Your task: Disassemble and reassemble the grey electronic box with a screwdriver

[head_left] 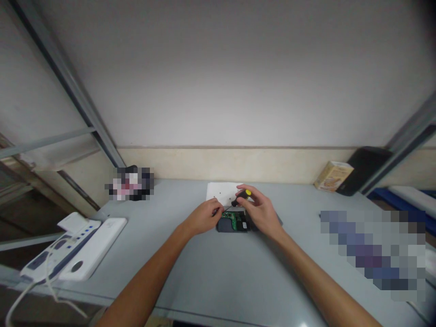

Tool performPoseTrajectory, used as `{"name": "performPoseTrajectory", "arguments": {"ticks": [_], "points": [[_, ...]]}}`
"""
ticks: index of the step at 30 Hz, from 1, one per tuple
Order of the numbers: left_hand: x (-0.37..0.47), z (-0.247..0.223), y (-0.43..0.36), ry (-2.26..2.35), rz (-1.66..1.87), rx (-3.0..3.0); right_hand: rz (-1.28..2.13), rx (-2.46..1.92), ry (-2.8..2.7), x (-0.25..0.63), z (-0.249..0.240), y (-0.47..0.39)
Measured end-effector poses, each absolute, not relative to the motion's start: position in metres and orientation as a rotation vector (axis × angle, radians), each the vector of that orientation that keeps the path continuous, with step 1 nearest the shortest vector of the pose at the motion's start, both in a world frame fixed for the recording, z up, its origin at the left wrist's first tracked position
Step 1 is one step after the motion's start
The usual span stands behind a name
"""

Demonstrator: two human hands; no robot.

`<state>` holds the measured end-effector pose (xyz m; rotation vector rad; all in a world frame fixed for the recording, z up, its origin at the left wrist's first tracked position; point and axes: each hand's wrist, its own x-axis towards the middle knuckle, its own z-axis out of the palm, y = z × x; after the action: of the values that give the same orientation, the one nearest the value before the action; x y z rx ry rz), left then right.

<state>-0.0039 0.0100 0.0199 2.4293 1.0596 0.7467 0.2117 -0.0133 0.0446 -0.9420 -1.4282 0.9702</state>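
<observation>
Right hand (260, 210) grips a screwdriver (240, 198); left hand (203, 218) is bunched at the device's edge, grip indeterminable. Device (225, 225) lies between them, circuit board (234, 220) exposed, apparently still seated. Specks (220, 193), possibly screws, dot the white sheet (223, 187) behind.

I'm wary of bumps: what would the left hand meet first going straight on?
Likely the screwdriver in the right hand, just ahead of the left hand; depth is unclear.

Smooth tabletop (204, 277), plastic screwdriver handle (240, 198), matt wall (218, 81)
</observation>
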Motion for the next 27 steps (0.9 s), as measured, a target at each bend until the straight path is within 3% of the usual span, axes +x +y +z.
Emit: {"name": "performPoseTrajectory", "arguments": {"ticks": [27], "points": [[-0.0043, 0.0196, 0.0107, 1.070, 0.726, 2.408, 0.904, -0.974, -1.481, 0.2088, 0.0523, -0.0178]]}}
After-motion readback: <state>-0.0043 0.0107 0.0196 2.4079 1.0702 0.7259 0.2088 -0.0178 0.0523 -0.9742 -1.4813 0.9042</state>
